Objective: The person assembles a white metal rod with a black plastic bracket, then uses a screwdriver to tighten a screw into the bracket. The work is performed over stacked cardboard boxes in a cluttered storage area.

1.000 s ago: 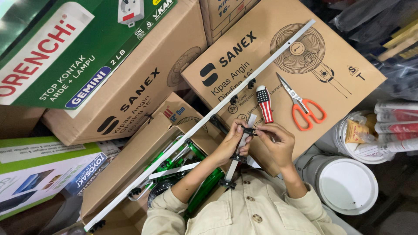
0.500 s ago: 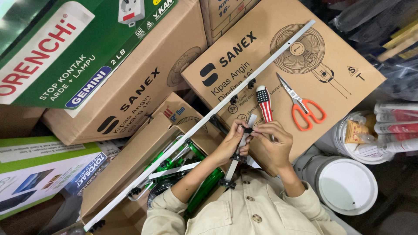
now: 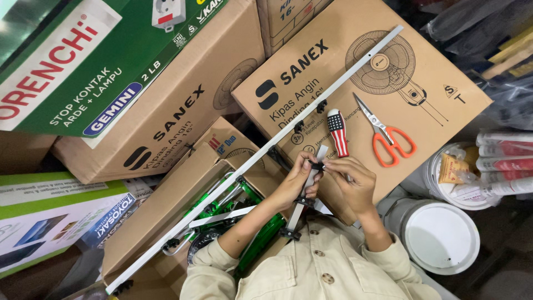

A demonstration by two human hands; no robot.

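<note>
Broadly, a big brown carton printed with a fan picture serves as the landmark, and a long white rail runs slantwise across it and down past its lower left corner. On the carton, right of the rail, lie orange-handled scissors and a striped screwdriver. At the carton's lower edge, both hands grip a short white bar: the left hand curls around it, the right hand pinches a small black clip at its top.
</note>
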